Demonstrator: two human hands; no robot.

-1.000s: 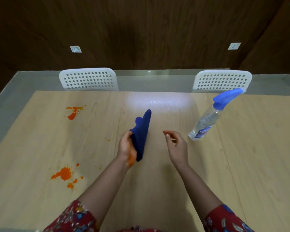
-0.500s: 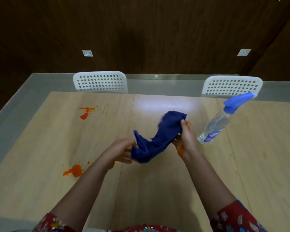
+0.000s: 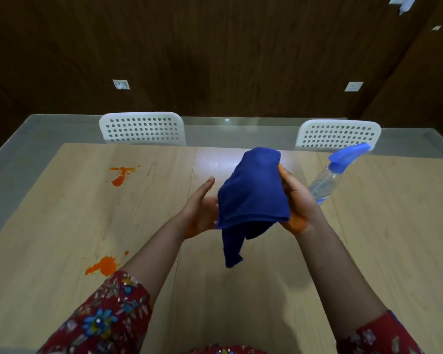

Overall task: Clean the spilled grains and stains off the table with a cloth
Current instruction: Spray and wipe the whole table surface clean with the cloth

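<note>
A dark blue cloth hangs folded in the air above the middle of the wooden table, one corner drooping down. My right hand grips its right side, thumb on top and fingers hidden behind the fabric. My left hand is beside the cloth's left edge with straight fingers, palm against it. Both palms carry orange smears. One orange stain lies at the far left of the table. A second orange stain sits nearer, just beyond my left sleeve. No grains are visible.
A clear spray bottle with a blue trigger head stands right of my right hand, partly hidden by it. Two white perforated chairs are at the table's far edge, with a dark wood wall behind.
The cloth went from my left hand alone to both hands, then rose and folded over. My right hand now carries it; my left hand has let go and flattened.
</note>
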